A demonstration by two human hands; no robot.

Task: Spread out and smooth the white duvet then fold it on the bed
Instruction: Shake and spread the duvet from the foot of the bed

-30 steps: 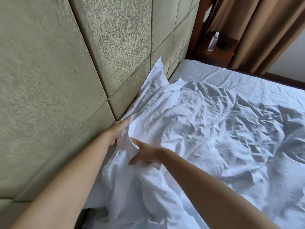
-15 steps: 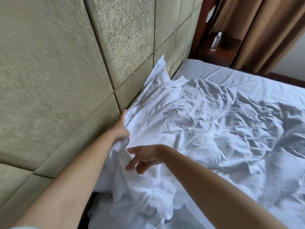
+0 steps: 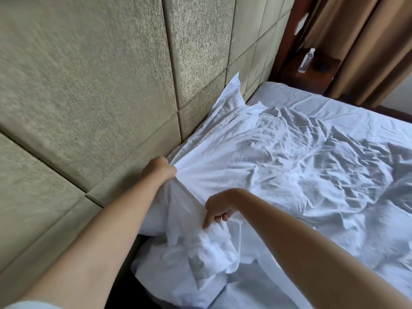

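- At headboard [image 3: 89,97] end of bed [image 3: 312,97]: white duvet [image 3: 278,163] lies across mattress, badly creased, near corner bunched.
- L hand [image 3: 159,169] fist curled round duvet edge by wall.
- R hand [image 3: 219,210] fingers curled, pinching bunched fabric.
- Progress, prob early: spreading underway; smoothing & folding not yet done.

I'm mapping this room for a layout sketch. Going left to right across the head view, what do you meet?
Padded wall panels → left hand → right hand → clear bottle → brown curtain.
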